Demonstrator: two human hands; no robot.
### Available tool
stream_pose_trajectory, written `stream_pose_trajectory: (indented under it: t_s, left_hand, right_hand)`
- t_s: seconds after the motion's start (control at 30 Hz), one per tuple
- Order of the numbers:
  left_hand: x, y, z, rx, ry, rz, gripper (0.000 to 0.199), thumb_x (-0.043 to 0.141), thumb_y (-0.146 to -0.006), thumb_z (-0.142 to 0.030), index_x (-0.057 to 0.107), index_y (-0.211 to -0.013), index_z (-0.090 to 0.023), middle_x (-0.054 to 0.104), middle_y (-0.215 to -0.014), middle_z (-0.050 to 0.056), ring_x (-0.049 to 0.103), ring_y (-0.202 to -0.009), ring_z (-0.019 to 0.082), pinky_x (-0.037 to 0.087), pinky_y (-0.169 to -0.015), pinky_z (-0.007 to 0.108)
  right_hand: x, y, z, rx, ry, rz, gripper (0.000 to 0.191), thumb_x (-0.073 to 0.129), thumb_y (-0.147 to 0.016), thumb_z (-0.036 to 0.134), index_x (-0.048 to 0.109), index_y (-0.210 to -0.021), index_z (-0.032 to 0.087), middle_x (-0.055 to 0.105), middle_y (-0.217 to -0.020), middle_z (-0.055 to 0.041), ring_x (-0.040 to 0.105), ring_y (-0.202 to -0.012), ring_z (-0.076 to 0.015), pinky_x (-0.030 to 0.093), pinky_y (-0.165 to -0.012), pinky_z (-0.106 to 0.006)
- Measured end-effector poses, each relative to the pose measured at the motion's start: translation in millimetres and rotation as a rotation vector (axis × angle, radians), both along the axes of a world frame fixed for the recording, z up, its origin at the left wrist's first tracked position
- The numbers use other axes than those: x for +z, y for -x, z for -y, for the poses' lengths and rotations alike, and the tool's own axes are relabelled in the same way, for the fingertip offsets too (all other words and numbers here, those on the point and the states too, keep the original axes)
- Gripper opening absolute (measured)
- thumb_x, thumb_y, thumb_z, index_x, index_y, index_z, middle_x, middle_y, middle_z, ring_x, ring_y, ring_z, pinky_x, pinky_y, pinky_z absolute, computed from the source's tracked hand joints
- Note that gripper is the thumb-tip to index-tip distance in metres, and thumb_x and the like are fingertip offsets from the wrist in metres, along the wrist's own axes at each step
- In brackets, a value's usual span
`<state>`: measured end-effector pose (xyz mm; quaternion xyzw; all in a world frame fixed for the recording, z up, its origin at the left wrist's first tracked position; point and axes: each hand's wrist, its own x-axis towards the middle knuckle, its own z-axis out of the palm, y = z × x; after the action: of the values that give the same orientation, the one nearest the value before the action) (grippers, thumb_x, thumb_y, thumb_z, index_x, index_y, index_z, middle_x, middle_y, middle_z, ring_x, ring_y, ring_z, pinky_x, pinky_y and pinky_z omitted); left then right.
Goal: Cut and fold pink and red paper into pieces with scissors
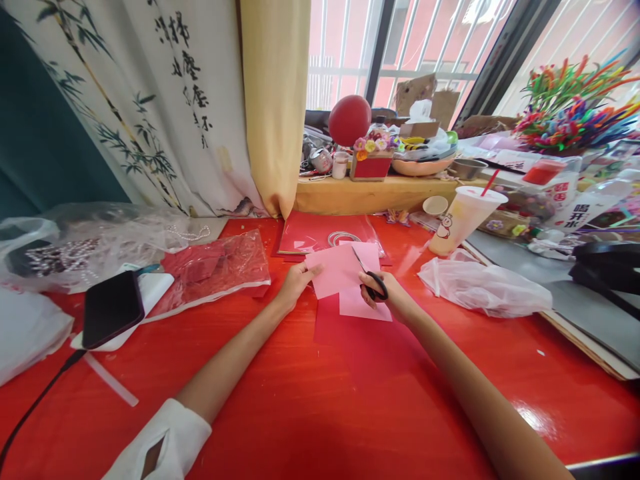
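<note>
At the centre of the frame, our left hand [296, 285] pinches the pink paper [334, 272] by its left side, while our right hand [394, 295] grips the black scissors [376, 276], blades against the sheet. If the paper buckles, we judge the blades could stray (perhaps nicking the second pink sheet [363, 311] just below). The red surface [280, 413] gives us room at lower centre; a plastic bag [493, 288] crowds the right, a phone [113, 308] the left.
</note>
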<state>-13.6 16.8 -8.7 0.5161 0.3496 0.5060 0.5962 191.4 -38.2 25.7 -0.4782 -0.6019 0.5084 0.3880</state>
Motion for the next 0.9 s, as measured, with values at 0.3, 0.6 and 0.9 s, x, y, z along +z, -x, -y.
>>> stream_pose_trajectory:
  t_s: [0.3,0.6,0.9]
  left_hand:
    - [2.5,-0.1,0.3,0.036,0.014,0.023,0.038,0.070,-0.065,-0.040,0.068,-0.091,-0.013,0.069,-0.090,0.008,0.061,-0.077,0.018,0.043,-0.076,0.032]
    - [2.8,2.3,3.0,0.006,-0.007,0.049,0.039,0.068,-0.067,-0.039,0.068,-0.096,-0.013,0.068,-0.093,0.009,0.061,-0.080,0.019,0.044,-0.076,0.032]
    - [-5.4,0.9,-3.6,0.048,-0.038,-0.005,0.037,0.067,-0.068,-0.041,0.069,-0.092,-0.013,0.069,-0.083,0.006,0.059,-0.070,0.016,0.045,-0.069,0.030]
  right_hand:
    - [3.5,9.3,2.9,-0.027,-0.012,0.007,0.053,0.049,-0.079,0.053,0.047,-0.042,0.016,0.043,-0.034,0.0005,0.032,-0.036,-0.0065,0.020,-0.044,-0.026]
    - [0.6,9.1,2.4,-0.037,-0.030,-0.015,0.054,0.049,-0.080,0.053,0.046,-0.041,0.016,0.042,-0.035,0.0006,0.034,-0.036,-0.0069,0.020,-0.044,-0.026]
    - [-5.8,6.5,-0.6,-0.035,-0.060,-0.033,0.050,0.051,-0.080,0.050,0.049,-0.043,0.016,0.045,-0.035,0.0005,0.038,-0.039,-0.0077,0.026,-0.047,-0.026]
